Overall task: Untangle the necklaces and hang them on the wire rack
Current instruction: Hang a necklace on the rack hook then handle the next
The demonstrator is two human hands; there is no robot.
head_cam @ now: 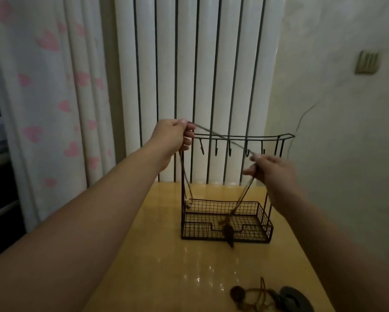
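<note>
left hand [173,136] and right hand [271,168] are pinching one necklace [220,137], stretching its cord before the wire rack [243,137] hooks for looping | pendant dangling over basket | tangled necklaces [254,294] waiting on table [157,255]

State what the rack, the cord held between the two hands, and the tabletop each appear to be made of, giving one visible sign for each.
Rack: thin metal wire, apparently dark-coated; open grid basket and slim hooks.
Cord: probably woven or waxed string; thin, matte, pulled straight.
Tabletop: lacquered wood or laminate; yellow-tan with glossy reflections.
</note>
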